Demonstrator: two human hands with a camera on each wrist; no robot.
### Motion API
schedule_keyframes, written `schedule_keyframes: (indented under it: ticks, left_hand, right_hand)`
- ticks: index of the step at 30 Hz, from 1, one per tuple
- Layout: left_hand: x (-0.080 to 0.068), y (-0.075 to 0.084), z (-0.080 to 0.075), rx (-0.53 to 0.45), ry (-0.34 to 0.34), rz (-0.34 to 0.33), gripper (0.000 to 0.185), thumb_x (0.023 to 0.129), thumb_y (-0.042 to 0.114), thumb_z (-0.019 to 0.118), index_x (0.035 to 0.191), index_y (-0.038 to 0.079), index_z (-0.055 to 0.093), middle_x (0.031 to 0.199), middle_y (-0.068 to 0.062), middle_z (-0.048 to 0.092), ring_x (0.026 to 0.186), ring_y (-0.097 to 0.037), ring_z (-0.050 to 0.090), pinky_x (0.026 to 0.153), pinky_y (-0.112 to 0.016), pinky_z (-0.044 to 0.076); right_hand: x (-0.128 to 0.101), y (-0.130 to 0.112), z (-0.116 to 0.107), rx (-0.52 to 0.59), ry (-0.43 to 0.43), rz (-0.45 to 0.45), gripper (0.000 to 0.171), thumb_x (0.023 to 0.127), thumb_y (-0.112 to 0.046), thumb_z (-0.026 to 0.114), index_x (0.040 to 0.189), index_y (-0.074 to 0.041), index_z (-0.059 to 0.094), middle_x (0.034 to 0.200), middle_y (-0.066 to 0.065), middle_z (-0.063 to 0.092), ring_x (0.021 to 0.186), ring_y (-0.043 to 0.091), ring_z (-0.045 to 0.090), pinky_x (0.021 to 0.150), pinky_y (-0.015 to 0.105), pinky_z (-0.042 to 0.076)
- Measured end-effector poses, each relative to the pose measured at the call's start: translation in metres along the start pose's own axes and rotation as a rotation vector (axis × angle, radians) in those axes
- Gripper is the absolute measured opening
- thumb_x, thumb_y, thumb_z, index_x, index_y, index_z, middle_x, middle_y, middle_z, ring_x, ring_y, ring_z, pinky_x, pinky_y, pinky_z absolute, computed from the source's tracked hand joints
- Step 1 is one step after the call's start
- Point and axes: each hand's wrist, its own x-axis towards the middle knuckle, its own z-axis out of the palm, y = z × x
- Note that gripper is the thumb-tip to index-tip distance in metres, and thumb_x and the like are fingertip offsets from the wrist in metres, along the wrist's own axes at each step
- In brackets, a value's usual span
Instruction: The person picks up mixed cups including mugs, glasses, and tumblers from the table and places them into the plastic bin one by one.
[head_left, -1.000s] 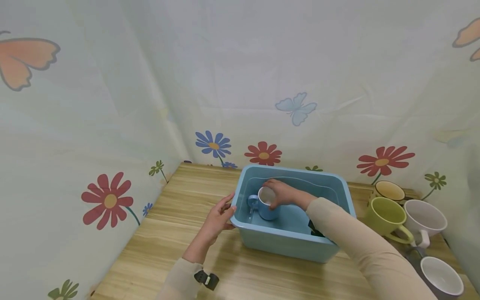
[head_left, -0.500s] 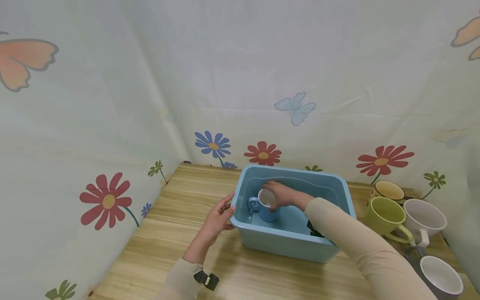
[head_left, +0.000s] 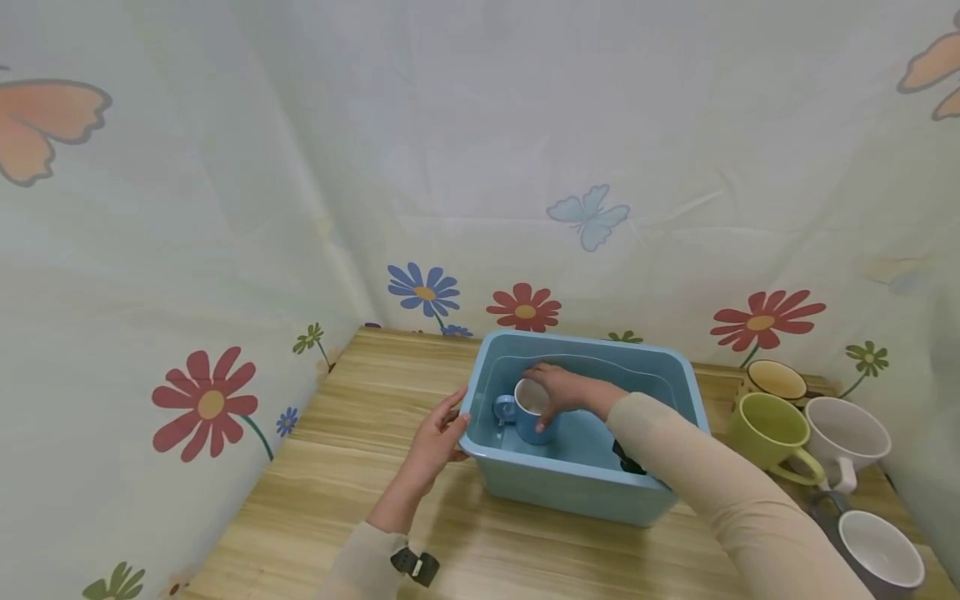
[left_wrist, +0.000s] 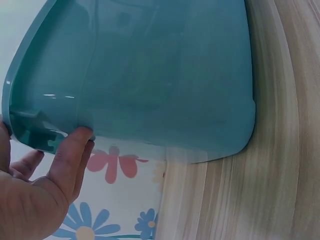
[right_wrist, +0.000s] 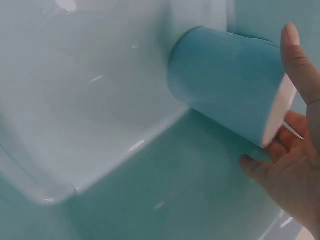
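Note:
A blue mug [head_left: 527, 423] with a white inside stands in the left part of a blue plastic bin [head_left: 570, 493], its handle toward the left wall. My right hand [head_left: 562, 390] reaches into the bin and grips the mug from above by its rim. In the right wrist view my thumb and a finger of the right hand [right_wrist: 295, 170] bracket the mug [right_wrist: 230, 85] against the bin's floor [right_wrist: 100, 100]. My left hand [head_left: 437, 435] holds the bin's near left corner from outside. The left wrist view shows the thumb of that left hand [left_wrist: 35, 200] under the bin's rim [left_wrist: 165, 75].
The bin sits on a wooden table [head_left: 352, 467] closed in by flowered curtain walls. To the bin's right stand a yellow-green mug [head_left: 772, 429], a white mug [head_left: 847, 437], a tan mug [head_left: 780, 381] and a grey mug [head_left: 881, 554]. A dark object [head_left: 626, 458] lies in the bin under my forearm.
The right hand and the mug have shifted slightly left and down inside the bin. The left hand stays on the corner.

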Motion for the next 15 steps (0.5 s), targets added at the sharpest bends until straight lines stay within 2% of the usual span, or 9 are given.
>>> schedule_keyframes:
  ticks: [4,8,12,15]
  left_hand:
    - [0.000,0.000,0.002,0.016,0.017,0.002,0.052,0.105,0.015,0.053,0.156,0.008,0.042,0.139,-0.031,0.058,0.101,-0.026,0.069,0.074,-0.040,0.066]
    - [0.001,-0.001,0.003,0.024,0.024,0.006,0.052,0.105,0.015,0.052,0.156,0.008,0.043,0.138,-0.031,0.058,0.101,-0.027,0.069,0.075,-0.042,0.066]
    - [0.002,-0.002,0.003,0.021,0.024,0.004,0.052,0.105,0.015,0.052,0.155,0.008,0.042,0.138,-0.033,0.058,0.099,-0.024,0.069,0.074,-0.042,0.066]
    - [0.004,-0.003,0.003,0.016,0.025,-0.004,0.052,0.105,0.015,0.053,0.155,0.009,0.043,0.137,-0.032,0.058,0.098,-0.024,0.069,0.074,-0.042,0.066]
  right_hand:
    - [-0.006,-0.004,-0.011,-0.030,-0.009,0.009,0.094,0.082,-0.030,0.087,0.155,0.001,0.037,0.162,0.024,0.037,0.149,0.044,0.034,0.124,0.061,0.034]
    - [-0.017,-0.009,-0.029,-0.053,-0.005,0.018,0.084,0.087,-0.034,0.082,0.154,-0.001,0.042,0.160,0.024,0.042,0.149,0.043,0.037,0.123,0.059,0.036]
    - [-0.034,-0.012,-0.050,-0.029,-0.016,0.020,0.072,0.092,-0.037,0.076,0.149,-0.002,0.050,0.154,0.024,0.050,0.143,0.043,0.047,0.117,0.055,0.046]
    - [-0.049,-0.012,-0.064,0.004,-0.001,0.015,0.065,0.094,-0.036,0.073,0.146,-0.003,0.054,0.146,0.022,0.059,0.132,0.040,0.057,0.106,0.049,0.056]
